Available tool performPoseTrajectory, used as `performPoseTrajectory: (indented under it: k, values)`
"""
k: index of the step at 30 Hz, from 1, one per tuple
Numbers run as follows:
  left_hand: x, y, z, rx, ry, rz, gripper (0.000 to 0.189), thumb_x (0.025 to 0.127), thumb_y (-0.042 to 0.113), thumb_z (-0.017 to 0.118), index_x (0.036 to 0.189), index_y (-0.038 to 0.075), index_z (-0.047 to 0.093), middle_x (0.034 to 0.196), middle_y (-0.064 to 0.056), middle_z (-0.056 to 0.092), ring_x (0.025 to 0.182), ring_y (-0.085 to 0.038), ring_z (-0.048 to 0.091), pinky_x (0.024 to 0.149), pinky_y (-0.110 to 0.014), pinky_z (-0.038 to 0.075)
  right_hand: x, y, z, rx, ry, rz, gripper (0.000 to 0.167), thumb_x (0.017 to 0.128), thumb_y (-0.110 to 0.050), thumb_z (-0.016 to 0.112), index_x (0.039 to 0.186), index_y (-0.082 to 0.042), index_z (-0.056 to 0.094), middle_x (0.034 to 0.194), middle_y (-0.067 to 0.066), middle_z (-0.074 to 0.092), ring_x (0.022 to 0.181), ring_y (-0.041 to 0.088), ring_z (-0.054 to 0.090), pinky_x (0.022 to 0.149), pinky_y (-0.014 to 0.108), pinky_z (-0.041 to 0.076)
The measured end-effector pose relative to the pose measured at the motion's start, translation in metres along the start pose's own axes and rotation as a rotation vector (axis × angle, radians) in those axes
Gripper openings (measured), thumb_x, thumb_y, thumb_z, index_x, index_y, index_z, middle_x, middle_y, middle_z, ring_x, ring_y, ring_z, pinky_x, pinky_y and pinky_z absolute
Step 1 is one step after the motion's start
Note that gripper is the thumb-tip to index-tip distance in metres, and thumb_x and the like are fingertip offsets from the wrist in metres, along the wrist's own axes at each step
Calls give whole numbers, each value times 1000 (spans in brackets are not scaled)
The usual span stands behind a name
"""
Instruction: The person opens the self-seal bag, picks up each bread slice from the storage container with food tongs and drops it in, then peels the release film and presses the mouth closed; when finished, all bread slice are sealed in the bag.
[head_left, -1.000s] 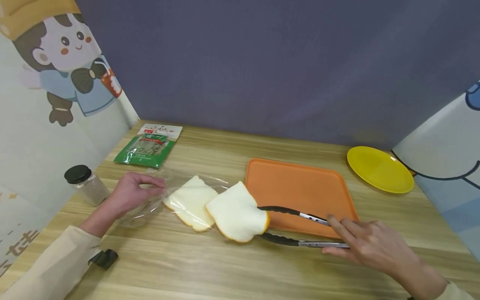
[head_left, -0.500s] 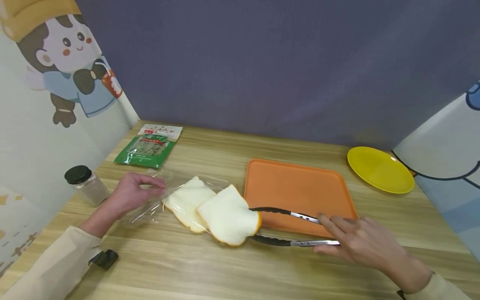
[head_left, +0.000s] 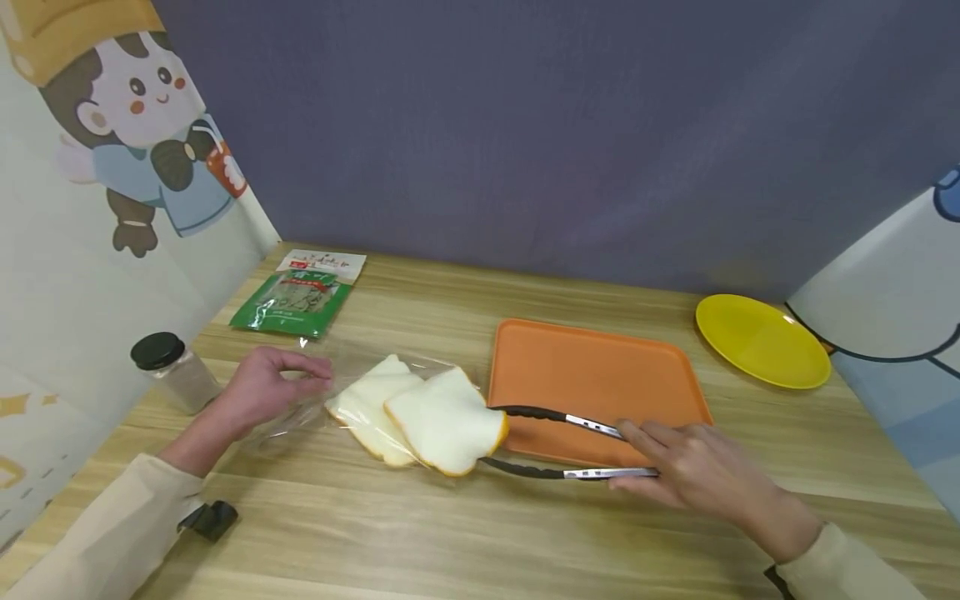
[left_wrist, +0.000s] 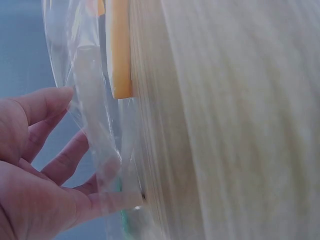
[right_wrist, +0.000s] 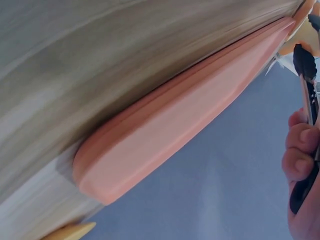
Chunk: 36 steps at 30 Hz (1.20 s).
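My left hand (head_left: 266,387) pinches the edge of a clear plastic bag (head_left: 300,421); in the left wrist view the thumb and fingers lie against the film. One white bread slice (head_left: 367,408) with an orange crust is inside the bag. A second bread slice (head_left: 450,421) overlaps it on the right, its right side squeezed between the black tips of the tongs (head_left: 540,471). My right hand (head_left: 690,467) grips the tongs by their metal arms. Whether the second slice's left part is under the film is hard to tell.
An orange tray (head_left: 592,383) lies behind the tongs, with a yellow plate (head_left: 761,342) at the far right. A green packet (head_left: 300,292) lies back left, and a black-lidded jar (head_left: 176,371) stands beside the left forearm. A purple backdrop (head_left: 525,142) rises behind the table.
My right hand and the tongs have moved left, carrying the second bread slice further over the first one. My left hand has stayed at the bag.
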<state>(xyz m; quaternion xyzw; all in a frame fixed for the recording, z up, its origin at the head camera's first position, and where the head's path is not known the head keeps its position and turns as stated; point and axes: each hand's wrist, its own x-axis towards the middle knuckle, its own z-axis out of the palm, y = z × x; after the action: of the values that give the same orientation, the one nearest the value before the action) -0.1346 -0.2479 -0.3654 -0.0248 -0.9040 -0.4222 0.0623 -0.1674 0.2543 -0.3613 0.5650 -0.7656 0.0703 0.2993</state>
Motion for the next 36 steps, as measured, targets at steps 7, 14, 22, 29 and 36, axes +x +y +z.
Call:
performPoseTrajectory:
  k: [7,14,22,29,36]
  values:
    - [1,-1,0,-7,-10,-8,14,83,13,74,91,1,74,110,-17,66,107,-36,59,92,-51,44,6,-1,4,22,10,-15,57,97,-53,42,100,-1,62,64,-8,40,50,-4,12,38,8,13]
    - [1,-1,-1,-15,-11,-9,15,82,12,74,91,0,74,110,-17,66,107,-35,58,93,-50,43,12,-5,0,8,38,-30,57,97,-53,41,97,-1,62,63,-9,37,53,-4,10,39,8,10]
    - [0,1,0,-16,-24,-10,15,82,13,75,91,1,74,109,-17,66,106,-36,59,92,-50,44,6,-1,15,4,18,-5,57,95,-56,44,103,-2,62,65,-8,41,45,-1,18,36,11,14]
    - [0,1,0,-14,-24,-8,15,81,12,75,91,0,74,109,-18,66,106,-36,59,92,-50,44,10,-1,20,7,-19,20,59,95,-57,43,106,-2,62,68,-5,50,42,0,22,36,12,16]
    - [0,0,0,-15,-28,-17,16,82,13,75,92,1,74,111,-18,66,108,-36,58,91,-50,45,17,-1,25,-6,-2,8,59,93,-57,46,107,-2,63,68,-2,53,40,2,26,36,13,17]
